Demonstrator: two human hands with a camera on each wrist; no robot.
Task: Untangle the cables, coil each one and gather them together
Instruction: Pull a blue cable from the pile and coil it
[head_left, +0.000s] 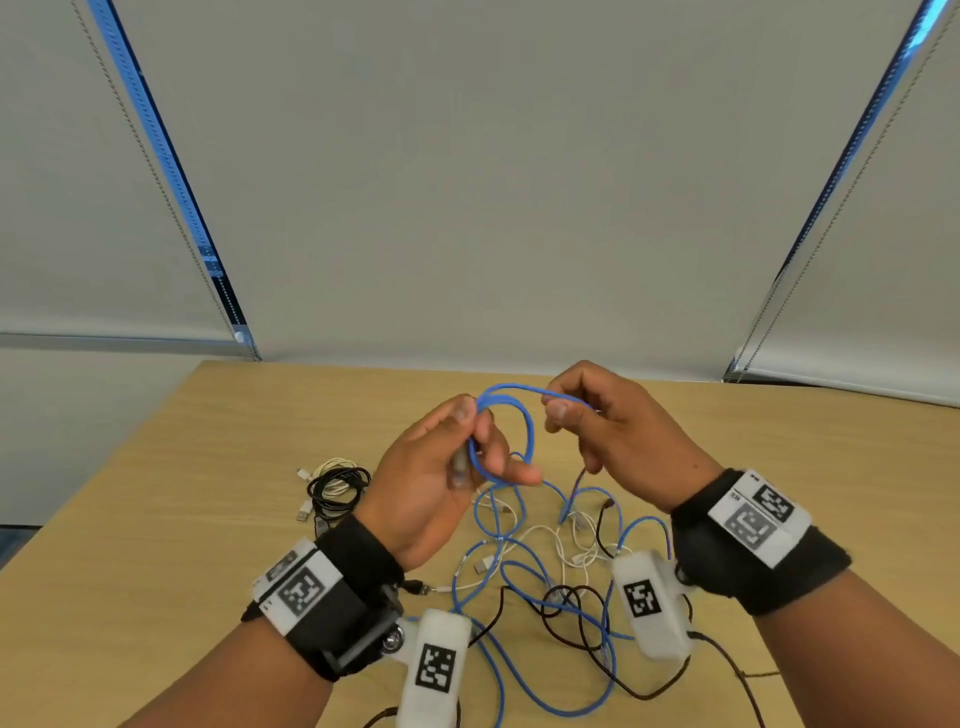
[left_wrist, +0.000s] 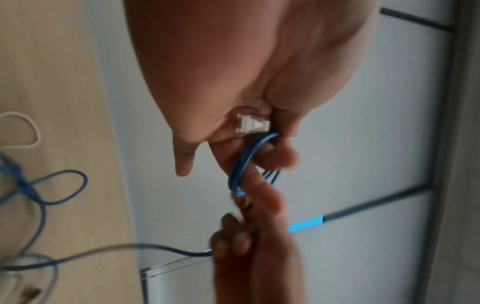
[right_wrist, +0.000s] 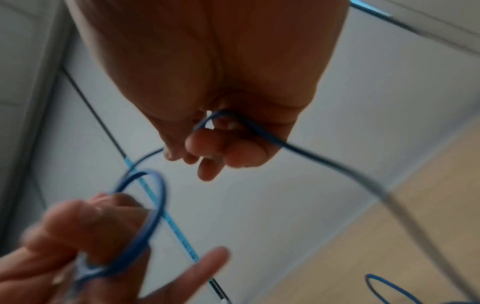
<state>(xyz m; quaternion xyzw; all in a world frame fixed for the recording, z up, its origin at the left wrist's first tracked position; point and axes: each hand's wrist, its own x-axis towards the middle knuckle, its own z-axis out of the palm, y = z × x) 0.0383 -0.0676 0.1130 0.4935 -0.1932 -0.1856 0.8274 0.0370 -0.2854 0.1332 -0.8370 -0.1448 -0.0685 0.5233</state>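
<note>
Above the table my left hand (head_left: 470, 441) grips a small coil of blue cable (head_left: 527, 431) wound round its fingers, with the clear plug (left_wrist: 252, 124) tucked against the palm. My right hand (head_left: 563, 410) pinches the same blue cable (right_wrist: 259, 131) just right of the coil; the strand runs from it down to the table. Below the hands a tangle of blue, white and black cables (head_left: 550, 577) lies spread on the wooden table (head_left: 208, 467).
A coiled black cable and a coiled white cable (head_left: 335, 486) lie together on the table to the left of my left hand. Grey window blinds (head_left: 478, 182) rise behind the table's far edge. Marker bands wrap both wrists.
</note>
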